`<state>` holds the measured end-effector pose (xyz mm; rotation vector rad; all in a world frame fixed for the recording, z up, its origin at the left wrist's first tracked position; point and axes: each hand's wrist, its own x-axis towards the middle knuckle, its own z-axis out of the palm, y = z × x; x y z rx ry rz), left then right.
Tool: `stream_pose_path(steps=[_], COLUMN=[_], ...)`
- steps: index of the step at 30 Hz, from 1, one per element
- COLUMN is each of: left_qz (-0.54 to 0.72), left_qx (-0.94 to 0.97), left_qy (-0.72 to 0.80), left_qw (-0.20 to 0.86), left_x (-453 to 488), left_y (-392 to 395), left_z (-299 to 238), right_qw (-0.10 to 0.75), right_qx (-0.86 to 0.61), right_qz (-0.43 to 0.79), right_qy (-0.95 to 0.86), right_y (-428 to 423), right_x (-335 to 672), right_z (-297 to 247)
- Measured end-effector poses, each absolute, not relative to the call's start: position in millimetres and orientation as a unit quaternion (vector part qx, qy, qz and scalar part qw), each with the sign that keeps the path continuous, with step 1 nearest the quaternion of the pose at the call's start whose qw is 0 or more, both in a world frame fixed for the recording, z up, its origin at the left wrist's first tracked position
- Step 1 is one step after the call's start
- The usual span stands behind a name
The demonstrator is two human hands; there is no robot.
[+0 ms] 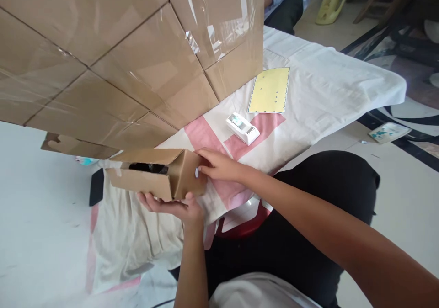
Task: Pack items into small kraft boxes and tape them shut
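Near the front edge of the worktop [322, 77] is an open cardboard carton [139, 181], its near side clasped by the left hand [185, 209] with thumb and fingers; the right hand [219, 164] touches its end panel beside a white oval spot [196, 172], whether pinching I cannot tell; rightward lie a white handheld device [242, 129] and a yellow card [269, 91]

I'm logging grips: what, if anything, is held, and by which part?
An open cardboard box: left hand along its near lower edge, right hand on its right end.
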<state>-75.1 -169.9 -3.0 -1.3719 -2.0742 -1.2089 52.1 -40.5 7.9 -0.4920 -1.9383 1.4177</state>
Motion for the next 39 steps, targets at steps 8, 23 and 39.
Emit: stream_pose_path(steps=[8,23,39], left_qz=[-0.395,-0.430,-0.451], left_qx=[-0.528,-0.497,-0.483], left_qy=[-0.698,-0.712,-0.718], left_qw=[0.278,0.248,0.219], left_x=[-90.0,-80.8,-80.2], left_y=[-164.1,-165.7,-164.4], left_z=[-7.9,-9.3,-8.5], right_qw=[0.294,0.273,0.288], right_qx=[-0.192,-0.202,-0.181], right_qz=[0.488,0.444,0.444], right_qy=[-0.799,-0.829,-0.829], right_y=[-44.1,-33.0,-25.9], right_x=[60.2,58.9,55.2], right_z=[18.0,22.3,21.5])
